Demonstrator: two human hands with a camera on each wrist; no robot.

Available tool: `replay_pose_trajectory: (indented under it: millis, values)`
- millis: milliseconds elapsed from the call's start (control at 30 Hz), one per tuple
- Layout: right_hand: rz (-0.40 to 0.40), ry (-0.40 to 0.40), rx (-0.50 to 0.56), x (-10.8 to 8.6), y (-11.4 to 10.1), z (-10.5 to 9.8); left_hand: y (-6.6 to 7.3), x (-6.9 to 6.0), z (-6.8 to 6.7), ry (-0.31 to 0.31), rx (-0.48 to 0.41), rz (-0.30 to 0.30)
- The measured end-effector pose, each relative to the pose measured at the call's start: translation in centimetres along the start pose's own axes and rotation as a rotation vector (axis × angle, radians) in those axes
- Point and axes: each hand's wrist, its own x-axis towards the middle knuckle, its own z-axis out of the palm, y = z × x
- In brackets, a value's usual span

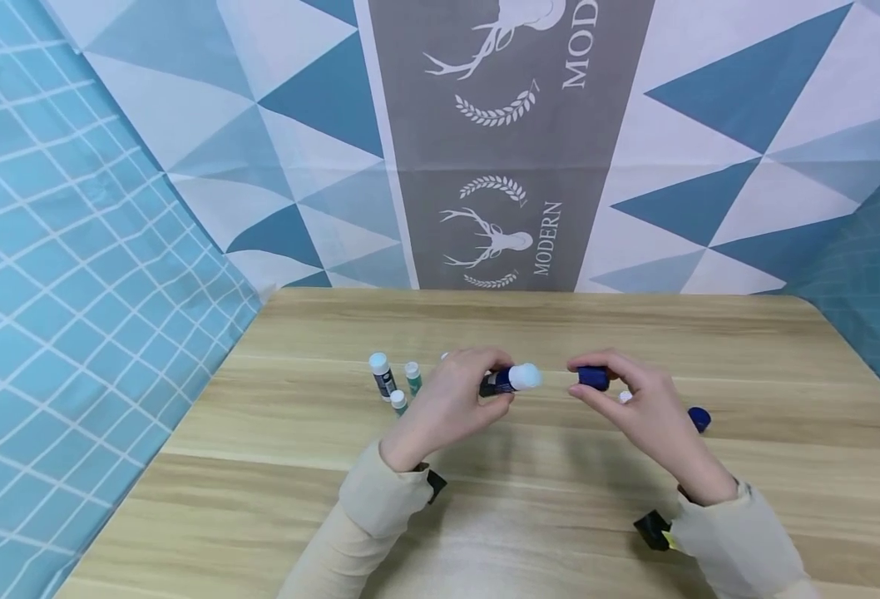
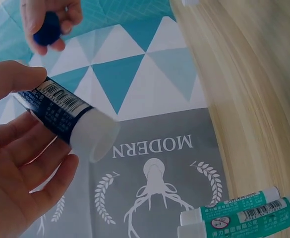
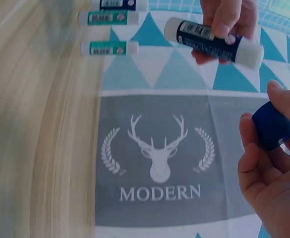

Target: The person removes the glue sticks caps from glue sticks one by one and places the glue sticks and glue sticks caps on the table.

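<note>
My left hand (image 1: 451,403) holds a glue stick (image 1: 496,383) with a dark blue label and white ends, lying roughly level above the table. In the left wrist view its barcode label and one white end show clearly. Facing it across a small gap, my right hand (image 1: 653,412) pinches a dark blue cap (image 1: 593,378) between thumb and fingers. The cap (image 3: 272,125) and the glue stick (image 3: 211,42) are apart in the right wrist view too.
To the left stand a dark-labelled glue stick (image 1: 383,376) and two green-labelled glue sticks (image 1: 413,378). Another dark blue cap (image 1: 699,418) lies beyond my right wrist. A small white thing (image 1: 625,397) is partly hidden by the right hand. Patterned cloth (image 1: 496,150) hangs behind the wooden table.
</note>
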Motion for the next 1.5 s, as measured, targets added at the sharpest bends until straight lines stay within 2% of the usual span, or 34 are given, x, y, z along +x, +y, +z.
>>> replay_pose_trajectory:
  millis: [200,433,700,867,1067,1200,1500]
  values:
    - [0.073,-0.015,-0.025,-0.8,0.7,-0.9,-0.6,-0.5,-0.3,0.037,-0.009,-0.024]
    - [0.057,-0.004,-0.041,-1.8,1.9,-1.9,-2.0,-1.4,-1.1,0.047,-0.046,-0.072]
    - [0.188,-0.037,-0.068,-3.4,3.3,-3.1,-3.4,-2.4,-2.7,0.092,-0.08,-0.153]
    - [0.234,-0.043,-0.09,-4.2,4.0,-3.5,-4.2,-3.0,-3.5,0.107,-0.075,-0.192]
    - [0.235,-0.06,-0.133,-5.0,4.8,-3.6,-5.3,-3.8,-4.1,0.124,-0.059,-0.209]
    - [0.218,-0.088,-0.174,-5.3,5.2,-3.7,-5.8,-4.3,-4.7,0.113,-0.053,-0.236]
    - [0.216,-0.117,-0.145,-6.0,5.7,-4.4,-6.9,-5.3,-5.9,0.078,-0.019,-0.287]
